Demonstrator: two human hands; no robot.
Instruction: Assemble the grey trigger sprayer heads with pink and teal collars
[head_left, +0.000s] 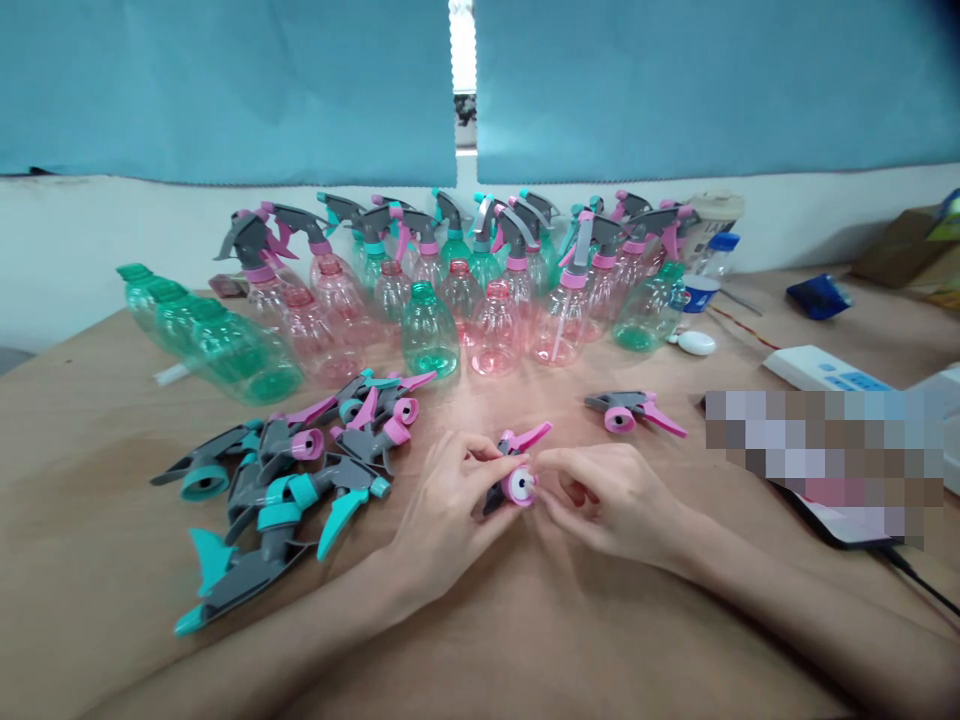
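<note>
A brown tabletop bore a heap of loose grey spray heads (pink and teal parts jumbled together) on its left side, with one pink-and-grey spray head lying apart, right of centre. Behind these stood pink bottles and green bottles, grouped close together toward the far edge. Over on the right lay a white oval object, a crumpled blue packet, a white block with blue markings, and a flat device, its screen pixelated, with a black cable.
</note>
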